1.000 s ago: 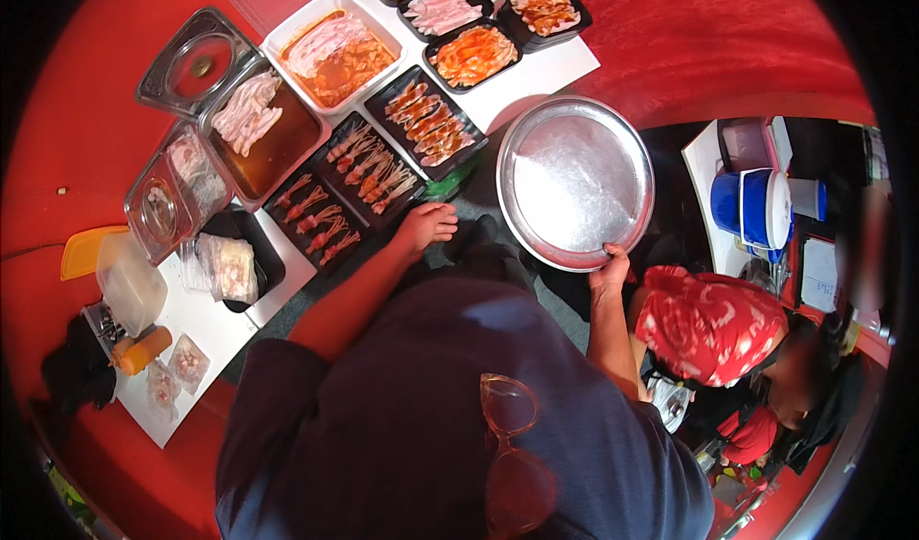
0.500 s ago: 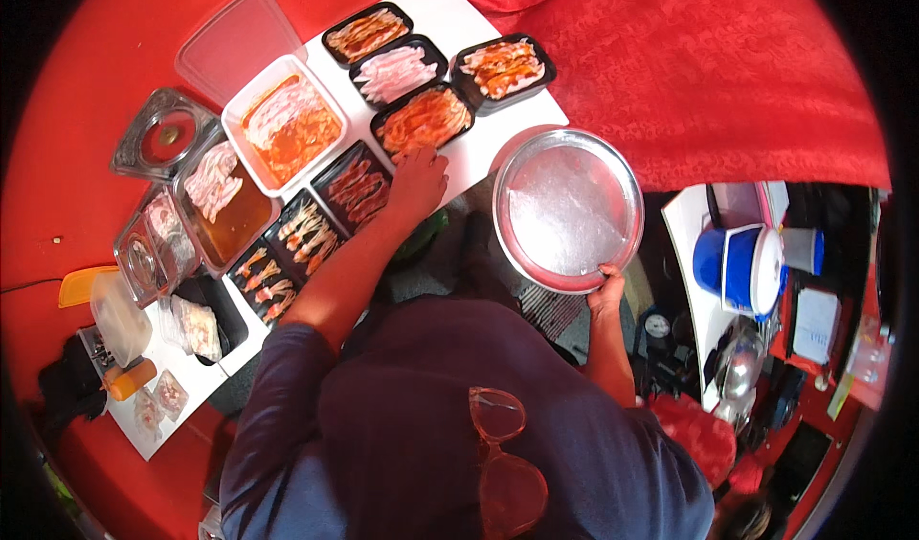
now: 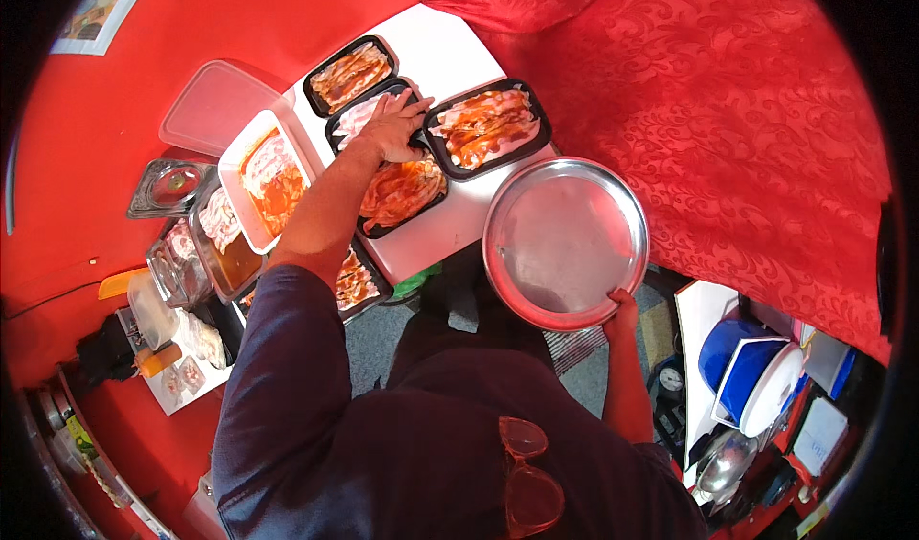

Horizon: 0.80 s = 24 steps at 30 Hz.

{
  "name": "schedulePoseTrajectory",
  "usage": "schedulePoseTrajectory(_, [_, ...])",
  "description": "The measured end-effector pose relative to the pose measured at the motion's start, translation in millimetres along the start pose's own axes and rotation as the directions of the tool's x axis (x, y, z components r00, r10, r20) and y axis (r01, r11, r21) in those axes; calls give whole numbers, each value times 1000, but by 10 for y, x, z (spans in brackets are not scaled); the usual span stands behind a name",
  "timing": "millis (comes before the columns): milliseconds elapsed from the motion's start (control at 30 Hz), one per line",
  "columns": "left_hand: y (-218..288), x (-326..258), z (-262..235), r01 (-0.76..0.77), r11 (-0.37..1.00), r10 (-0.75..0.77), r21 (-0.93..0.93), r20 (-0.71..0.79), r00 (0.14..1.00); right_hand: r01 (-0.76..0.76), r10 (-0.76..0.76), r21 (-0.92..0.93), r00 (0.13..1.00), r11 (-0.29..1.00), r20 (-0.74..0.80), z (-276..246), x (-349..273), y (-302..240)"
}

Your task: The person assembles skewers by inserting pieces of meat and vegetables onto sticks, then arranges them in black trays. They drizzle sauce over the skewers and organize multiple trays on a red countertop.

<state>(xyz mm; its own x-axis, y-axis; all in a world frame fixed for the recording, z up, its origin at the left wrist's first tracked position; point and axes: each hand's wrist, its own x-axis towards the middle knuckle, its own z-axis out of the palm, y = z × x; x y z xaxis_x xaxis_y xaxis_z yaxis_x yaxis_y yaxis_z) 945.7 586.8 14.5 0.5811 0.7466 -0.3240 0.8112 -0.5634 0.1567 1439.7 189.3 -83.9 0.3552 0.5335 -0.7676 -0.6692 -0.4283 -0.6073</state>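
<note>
My left hand (image 3: 391, 130) reaches over a black tray of pale raw meat strips (image 3: 352, 122), its fingers spread; whether they touch the meat or the rim I cannot tell. Its wrist partly covers a black tray of orange-sauced meat (image 3: 402, 193) just nearer to me. To its right sits another black tray of sauced meat strips (image 3: 486, 126), and beyond it lies a tray of browner sauced meat (image 3: 350, 77). Low at the right, my right hand (image 3: 621, 314) grips the rim of a round, bare metal tray (image 3: 565, 238), held off the table.
Left of my arm stand a white tub of orange marinated meat (image 3: 226, 191), its clear lid (image 3: 215, 109) and glass containers (image 3: 182, 267) on the white table (image 3: 445, 47). A red patterned cloth (image 3: 728, 138) hangs at the right, above a blue bucket (image 3: 732, 368) with a white lid.
My left hand has moved farther out, from the near orange-sauced tray to the pale meat tray, and its fingers have spread. My right hand still holds the metal tray. The whole view has shifted.
</note>
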Motion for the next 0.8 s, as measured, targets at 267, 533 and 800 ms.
schedulePoseTrajectory(267, [-247, 29, 43, 8, 999, -11, 40, 89, 996, -88, 87, -62, 996, 994, -11, 305, 250, -70])
schedulePoseTrajectory(533, [-741, 466, 6, 184, 960, -129, 209, -252, 959, -90, 94, -73, 994, 993, 50, 335, 273, -126])
schedulePoseTrajectory(800, [-1147, 808, -58, 253, 913, -226, 320, -120, 967, -53, 53, -101, 999, 993, -8, 614, 464, -208])
